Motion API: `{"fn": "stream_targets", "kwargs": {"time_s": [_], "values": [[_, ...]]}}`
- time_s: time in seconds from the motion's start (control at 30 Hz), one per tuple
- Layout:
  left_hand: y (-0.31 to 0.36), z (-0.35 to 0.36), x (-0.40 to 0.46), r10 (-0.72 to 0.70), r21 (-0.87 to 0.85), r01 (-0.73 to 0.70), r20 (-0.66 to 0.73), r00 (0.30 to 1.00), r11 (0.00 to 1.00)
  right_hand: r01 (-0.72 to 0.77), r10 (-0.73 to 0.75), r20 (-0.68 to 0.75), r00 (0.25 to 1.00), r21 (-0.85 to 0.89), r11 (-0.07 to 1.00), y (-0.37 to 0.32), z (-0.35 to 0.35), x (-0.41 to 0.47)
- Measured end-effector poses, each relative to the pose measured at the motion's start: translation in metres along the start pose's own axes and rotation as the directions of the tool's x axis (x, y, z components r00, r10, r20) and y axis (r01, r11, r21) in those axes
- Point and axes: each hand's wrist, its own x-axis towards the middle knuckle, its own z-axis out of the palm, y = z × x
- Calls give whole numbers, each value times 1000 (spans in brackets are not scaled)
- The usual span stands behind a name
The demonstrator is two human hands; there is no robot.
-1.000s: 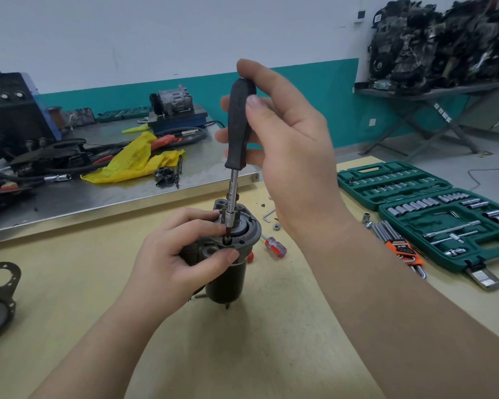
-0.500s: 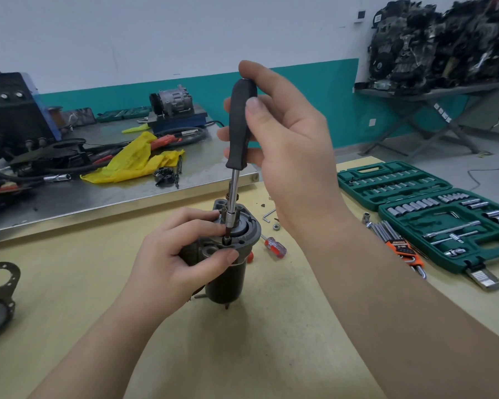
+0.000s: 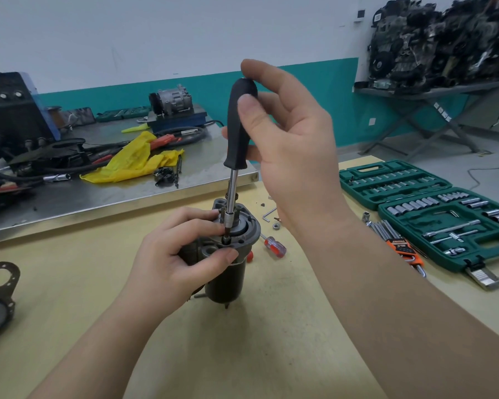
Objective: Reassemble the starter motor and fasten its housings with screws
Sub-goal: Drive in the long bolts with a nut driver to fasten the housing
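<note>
My right hand (image 3: 285, 145) pinches the upright driver (image 3: 238, 131), its tip straight down in the starter motor (image 3: 228, 254) that my left hand (image 3: 182, 254) grips.

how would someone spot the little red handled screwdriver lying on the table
Start at the upright starter motor on the yellow table. Just to its right lies the red-handled screwdriver. Its short clear-red handle is unlike the orange-holdered hex key set farther right.

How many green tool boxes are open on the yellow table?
1 open green socket set case, lying at the table's right edge, beyond the right hand. It opens into two trays.
</note>
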Motion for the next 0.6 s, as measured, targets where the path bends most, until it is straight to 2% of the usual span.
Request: {"fn": "stream_targets", "kwargs": {"time_s": [0.07, 0.17, 0.33, 0.6], "values": [[0, 0, 0, -4, 2, 4, -2, 1000, 1000, 37, -39, -22, 999, -60, 998, 1, 1, 1], [1, 1, 0, -3, -4, 3, -5, 1000, 1000, 40, -42, -36, 998, -60, 997, 3, 1, 3], [1, 0, 1, -2, -6, 1, -6, 1000, 1000, -63, 61, 20, 998, 125, 990, 3, -1, 1], [0, 1, 0, -5, -3, 5, -13, 1000, 1000, 67, -70, -36, 997, -91, 994, 4, 0, 3]]}}
